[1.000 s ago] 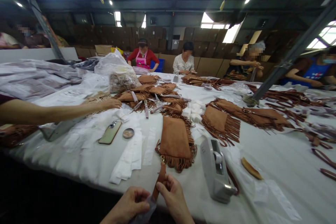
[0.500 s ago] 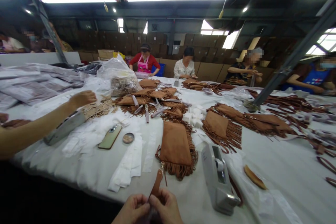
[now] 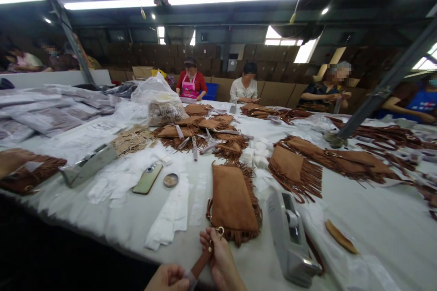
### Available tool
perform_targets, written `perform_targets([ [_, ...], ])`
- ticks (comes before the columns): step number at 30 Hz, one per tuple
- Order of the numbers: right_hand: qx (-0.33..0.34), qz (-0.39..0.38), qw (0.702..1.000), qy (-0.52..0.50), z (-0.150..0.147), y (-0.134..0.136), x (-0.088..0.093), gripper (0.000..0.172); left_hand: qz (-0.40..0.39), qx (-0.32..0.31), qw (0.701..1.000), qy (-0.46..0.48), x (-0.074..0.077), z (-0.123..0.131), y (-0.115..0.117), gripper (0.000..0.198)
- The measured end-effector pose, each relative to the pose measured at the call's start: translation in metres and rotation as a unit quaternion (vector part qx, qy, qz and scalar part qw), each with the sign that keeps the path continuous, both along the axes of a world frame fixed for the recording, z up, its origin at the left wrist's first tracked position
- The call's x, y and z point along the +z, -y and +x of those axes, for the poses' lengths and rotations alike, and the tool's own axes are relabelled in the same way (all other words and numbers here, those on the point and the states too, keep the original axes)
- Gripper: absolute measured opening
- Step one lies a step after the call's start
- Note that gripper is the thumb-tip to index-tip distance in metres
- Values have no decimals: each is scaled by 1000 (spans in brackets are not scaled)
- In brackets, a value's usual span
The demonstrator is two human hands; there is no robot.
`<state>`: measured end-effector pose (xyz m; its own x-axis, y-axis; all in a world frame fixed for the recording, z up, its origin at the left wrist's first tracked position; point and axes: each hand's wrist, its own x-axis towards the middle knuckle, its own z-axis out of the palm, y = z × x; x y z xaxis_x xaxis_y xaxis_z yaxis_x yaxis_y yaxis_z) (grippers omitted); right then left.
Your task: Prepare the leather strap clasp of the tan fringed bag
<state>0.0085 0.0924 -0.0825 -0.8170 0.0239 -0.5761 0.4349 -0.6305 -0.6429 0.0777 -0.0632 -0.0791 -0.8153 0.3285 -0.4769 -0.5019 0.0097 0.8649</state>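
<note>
At the bottom edge, my left hand [image 3: 169,279] is closed around the lower end of a brown leather strap [image 3: 200,263]. My right hand [image 3: 220,257] pinches the strap's upper end by its gold clasp [image 3: 218,232]. The clasp sits at the near corner of a tan suede fringed bag [image 3: 234,200] that lies flat on the white-covered table [image 3: 358,209]. A grey tape dispenser [image 3: 290,238] stands just right of my right hand.
A phone [image 3: 147,178], a small round tin [image 3: 170,180] and white paper strips [image 3: 169,216] lie to the left. More fringed bags [image 3: 295,163] are piled across the table. Another dispenser [image 3: 89,164] sits at left. Several people work at the far side.
The co-worker's arm that reached over the table from the left has withdrawn out of view. My right hand has moved up the strap to its clasp by the bag.
</note>
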Motion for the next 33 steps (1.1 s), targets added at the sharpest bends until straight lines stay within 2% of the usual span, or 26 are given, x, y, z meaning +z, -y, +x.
perform_targets([
  [2, 0, 15, 1000, -9, 5, 6, -5, 60, 4, 39, 999, -13, -15, -5, -10, 58],
  [4, 18, 29, 999, -23, 12, 11, -6, 60, 1, 74, 997, -26, -22, -11, -21, 57],
  [8, 68, 52, 994, -70, 19, 4, 2, 56, 3, 102, 994, -38, -13, -23, -36, 52],
  [11, 111, 76, 991, -26, 17, -13, 7, 58, 23, 86, 996, -20, -7, -26, -34, 49],
  [13, 107, 121, 987, -4, 12, -25, 6, 57, 13, 64, 998, -1, -8, -24, -28, 49],
  [16, 96, 179, 979, -27, 4, -33, -3, 51, -3, 45, 999, 11, -11, -18, -18, 51],
  [21, 103, 145, 984, -26, 1, -32, -13, 52, 44, -36, 998, -16, -11, -1, -7, 57],
  [25, 97, 122, 987, -25, 3, -35, -10, 53, 46, -95, 994, 17, -20, 7, 0, 61],
  [29, 99, 111, 988, -40, 6, -37, -4, 48, -4, -70, 997, 20, -28, 4, -2, 59],
  [33, 91, 105, 989, -49, 6, -39, -2, 46, -3, -52, 999, -2, -15, -4, -11, 55],
])
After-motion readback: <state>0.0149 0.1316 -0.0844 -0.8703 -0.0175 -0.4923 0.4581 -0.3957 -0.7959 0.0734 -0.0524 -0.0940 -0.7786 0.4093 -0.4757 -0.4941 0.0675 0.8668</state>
